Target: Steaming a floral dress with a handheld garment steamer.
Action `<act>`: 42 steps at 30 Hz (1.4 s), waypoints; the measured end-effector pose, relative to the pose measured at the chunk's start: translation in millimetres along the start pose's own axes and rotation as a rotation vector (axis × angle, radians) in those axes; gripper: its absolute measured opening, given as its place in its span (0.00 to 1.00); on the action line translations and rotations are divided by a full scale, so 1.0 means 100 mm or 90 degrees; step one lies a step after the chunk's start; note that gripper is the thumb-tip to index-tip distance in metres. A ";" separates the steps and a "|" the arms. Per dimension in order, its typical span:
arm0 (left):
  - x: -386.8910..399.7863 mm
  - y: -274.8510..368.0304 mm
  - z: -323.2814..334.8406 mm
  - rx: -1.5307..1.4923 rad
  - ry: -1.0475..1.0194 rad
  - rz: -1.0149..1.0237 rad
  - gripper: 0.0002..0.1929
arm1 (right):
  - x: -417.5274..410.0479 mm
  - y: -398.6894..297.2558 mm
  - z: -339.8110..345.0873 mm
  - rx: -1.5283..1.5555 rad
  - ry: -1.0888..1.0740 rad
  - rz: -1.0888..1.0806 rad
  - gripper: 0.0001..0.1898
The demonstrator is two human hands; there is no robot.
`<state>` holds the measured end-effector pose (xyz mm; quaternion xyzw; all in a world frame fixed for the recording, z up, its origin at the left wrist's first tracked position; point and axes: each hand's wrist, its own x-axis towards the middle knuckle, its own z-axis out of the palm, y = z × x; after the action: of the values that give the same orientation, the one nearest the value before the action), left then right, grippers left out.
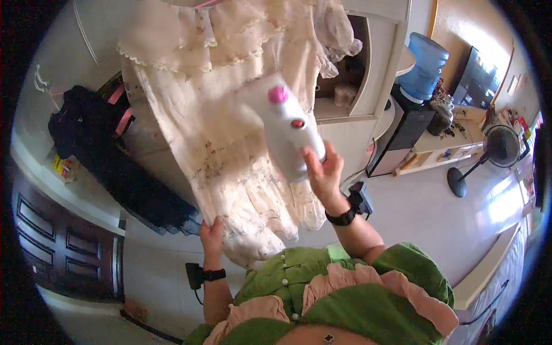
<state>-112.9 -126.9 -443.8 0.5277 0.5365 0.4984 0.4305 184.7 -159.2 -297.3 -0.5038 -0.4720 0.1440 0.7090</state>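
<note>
A cream dress (202, 108) with a ruffled, lace-edged collar and a faint floral print hangs before me, its top cut off by the view's upper edge. My left hand (211, 235) pinches the dress's lower left edge near the hem. In my right hand (324, 170) is a white handheld garment steamer (286, 138) with a pink knob and a red button. Its head points left across the dress's front; whether it touches the cloth cannot be seen. Part of the handle is covered by my fingers.
Dark clothing (125, 159) hangs to the left, above a dark panelled door (69, 246). Behind the dress stands a white cabinet (349, 138). Farther right are a water dispenser (399, 129) with a blue bottle (424, 64), a low TV stand (440, 151) and a floor fan (502, 146).
</note>
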 end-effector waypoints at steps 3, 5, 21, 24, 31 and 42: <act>0.05 -0.02 -0.02 0.013 0.014 0.021 0.13 | 0.21 -0.19 -0.14 -0.098 0.088 -0.091 0.14; 0.05 0.01 0.00 0.035 0.024 0.026 0.13 | 0.20 -0.18 -0.25 -0.116 0.120 -0.095 0.15; 1.03 0.67 -0.02 0.120 0.062 0.315 0.27 | 0.13 -0.51 -0.56 -0.028 0.113 -0.063 0.14; 1.25 1.55 0.08 0.195 0.073 0.516 0.26 | 0.25 -0.78 -0.42 -0.099 0.115 -0.171 0.14; 1.75 2.88 0.32 0.355 0.185 0.739 0.24 | 0.74 -1.00 0.27 -0.214 0.114 -0.267 0.14; 2.64 3.07 0.00 -0.068 0.195 0.397 0.37 | 0.27 -0.31 0.11 -0.254 0.093 -0.046 0.17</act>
<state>-90.3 119.7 -123.1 0.5620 0.3807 0.7068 0.1989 181.0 -148.1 -256.5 -0.6259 -0.4561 -0.0144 0.6325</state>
